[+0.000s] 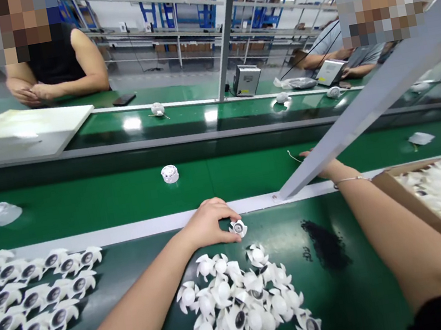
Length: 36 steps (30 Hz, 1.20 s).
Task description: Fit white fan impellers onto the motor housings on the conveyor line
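Observation:
My left hand (213, 222) pinches a small white fan impeller (238, 228) between thumb and fingers, just above the green workbench. Below it lies a loose heap of white impellers (221, 294), some showing dark round hubs. Over on the left, more impellers (32, 300) stand in rows with their dark hubs facing up. My right hand (329, 169) reaches out over the green conveyor belt, and a slanted grey post hides most of its fingers. A thin white wire (294, 156) shows beside its fingertips; what the hand holds, if anything, is hidden.
The grey post (335, 117) slants across the right side. A white round fan housing (170, 174) and bagged parts (0, 214) sit on the belt. A carton (428, 220) of impellers stands right, near black granules (324, 243). Two people sit across the line.

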Tool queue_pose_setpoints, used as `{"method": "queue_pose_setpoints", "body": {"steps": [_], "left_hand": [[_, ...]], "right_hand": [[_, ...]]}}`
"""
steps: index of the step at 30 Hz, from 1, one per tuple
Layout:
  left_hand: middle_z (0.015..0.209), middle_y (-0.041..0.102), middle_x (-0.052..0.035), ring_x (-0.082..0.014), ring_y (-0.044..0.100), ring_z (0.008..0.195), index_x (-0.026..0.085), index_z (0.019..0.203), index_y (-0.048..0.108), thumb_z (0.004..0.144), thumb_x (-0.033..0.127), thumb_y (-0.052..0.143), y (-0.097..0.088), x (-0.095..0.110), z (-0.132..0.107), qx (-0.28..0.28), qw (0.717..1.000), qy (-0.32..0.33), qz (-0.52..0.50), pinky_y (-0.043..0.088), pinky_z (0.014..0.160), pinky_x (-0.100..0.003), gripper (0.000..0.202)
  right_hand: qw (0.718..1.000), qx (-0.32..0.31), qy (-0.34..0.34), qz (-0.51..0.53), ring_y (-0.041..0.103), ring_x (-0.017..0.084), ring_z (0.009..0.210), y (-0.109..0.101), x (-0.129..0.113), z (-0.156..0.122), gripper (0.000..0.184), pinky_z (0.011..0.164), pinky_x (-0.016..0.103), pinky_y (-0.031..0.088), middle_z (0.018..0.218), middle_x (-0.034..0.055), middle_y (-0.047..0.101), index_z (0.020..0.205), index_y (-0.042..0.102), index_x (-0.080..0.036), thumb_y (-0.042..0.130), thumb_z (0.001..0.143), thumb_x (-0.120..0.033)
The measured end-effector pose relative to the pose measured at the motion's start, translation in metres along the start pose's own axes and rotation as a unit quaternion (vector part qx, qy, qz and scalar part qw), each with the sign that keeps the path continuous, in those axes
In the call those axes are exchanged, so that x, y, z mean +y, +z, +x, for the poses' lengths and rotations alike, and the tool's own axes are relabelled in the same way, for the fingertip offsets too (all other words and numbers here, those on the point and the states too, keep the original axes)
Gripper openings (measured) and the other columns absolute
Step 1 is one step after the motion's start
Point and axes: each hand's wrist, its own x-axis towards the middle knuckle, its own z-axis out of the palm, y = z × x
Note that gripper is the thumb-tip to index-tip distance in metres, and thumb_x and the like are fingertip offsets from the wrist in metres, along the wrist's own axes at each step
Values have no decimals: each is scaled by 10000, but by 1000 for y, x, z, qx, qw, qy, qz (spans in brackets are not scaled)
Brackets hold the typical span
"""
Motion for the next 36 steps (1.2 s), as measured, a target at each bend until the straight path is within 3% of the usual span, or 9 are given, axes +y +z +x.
{"method": "queue_pose_setpoints", "body": {"steps": [4,9,12,14,19,23,27,32,36], "left_hand": [[966,747,6,-219,615,1004,258,983,740,643,458,876,1,0,-1,7,1000,2,6,400,936,-340,417],[978,752,-8,-226,626,1013,257,1000,747,650,471,870,1,-1,0,9,1000,6,-5,415,910,-329,428],[984,751,-19,-228,637,996,249,1000,747,639,508,867,0,0,2,24,999,0,-23,428,916,-329,460],[979,748,-28,-217,642,974,235,1007,744,704,494,830,-1,1,3,57,997,-16,-44,445,910,-323,408],[949,738,-48,-179,662,912,195,972,743,939,377,589,-6,2,0,146,982,-64,-105,488,818,-283,240],[915,741,-57,-176,676,869,177,941,756,867,366,695,-7,3,-2,138,981,-38,-132,504,800,-276,213],[919,749,-59,-183,679,893,197,947,782,786,344,791,-4,1,1,93,987,4,-128,513,833,-284,218],[949,737,-54,-165,683,880,230,998,790,867,333,709,1,0,5,63,989,-38,-132,521,787,-266,186],[959,735,-46,-173,670,907,249,999,791,879,319,687,2,5,3,70,993,-41,-81,520,797,-274,174]], "right_hand": [[997,-43,49,-34,602,279,899,-18,3,-24,250,710,368,398,995,192,632,987,653,-163,651,764,-275],[988,59,127,-61,618,347,776,-50,-7,-135,419,637,477,432,889,186,636,1040,588,-261,626,804,-605],[977,28,136,163,650,284,670,-49,-43,-194,440,543,423,493,875,119,683,1061,589,-329,656,762,-645],[944,-40,37,325,695,277,895,-35,-80,-210,409,710,401,571,1123,122,676,1103,567,-297,675,790,-536],[905,-45,-170,387,624,235,1110,12,-165,-190,162,953,390,517,1208,86,636,939,605,-239,707,821,-283],[914,-18,-246,321,619,245,1109,40,-184,-177,169,973,429,507,1206,77,658,960,683,-236,741,804,-212],[933,-5,-226,281,625,246,1152,52,-180,-179,171,999,418,511,1273,109,645,1017,700,-207,698,848,-176],[942,-34,-205,265,688,253,1048,48,-183,-179,198,895,377,566,1195,95,696,1001,660,-193,734,818,-173],[962,-71,-193,179,670,291,1090,43,-191,-183,236,879,418,565,1333,172,605,1112,615,-169,653,880,-165]]}}
